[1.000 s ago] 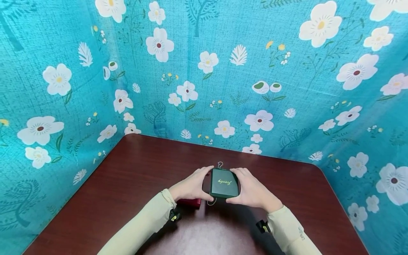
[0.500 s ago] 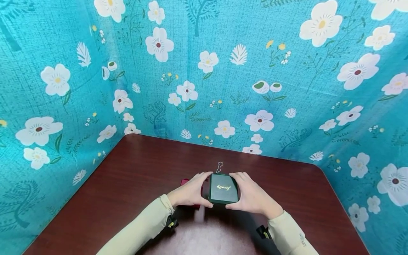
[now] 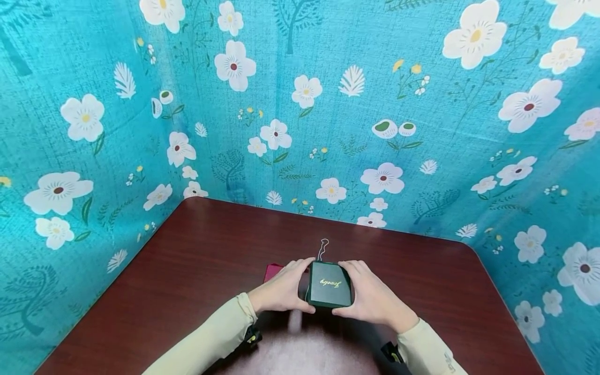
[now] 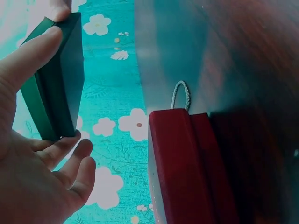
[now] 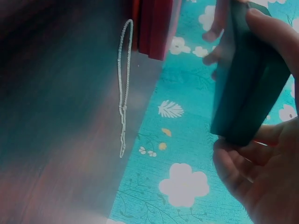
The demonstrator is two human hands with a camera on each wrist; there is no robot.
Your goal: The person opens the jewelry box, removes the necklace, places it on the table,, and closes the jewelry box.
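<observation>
Both hands hold a dark green jewelry box (image 3: pixel 330 286) above the table, its lid closed and gold lettering upside down to me. The left hand (image 3: pixel 281 289) grips one side, thumb at the near edge and fingers at the far edge. Its opposite side is gripped the same way by the right hand (image 3: pixel 375 294). Beneath the box lies a silver chain (image 5: pixel 123 108), stretched in a long narrow loop on the table; in the head view its far end (image 3: pixel 324 243) shows past the box. A red box (image 4: pixel 180 163) rests beside the chain, partly hidden behind the left hand in the head view.
The dark reddish-brown table (image 3: pixel 225 234) has a pale glare at its near middle. A turquoise floral curtain (image 3: pixel 300 130) surrounds its far and side edges. Black wrist cameras (image 3: pixel 253 336) sit on both sleeves.
Both hands have drawn the green box toward me, down in the head view. More of the chain's far end and a corner of the red box now show.
</observation>
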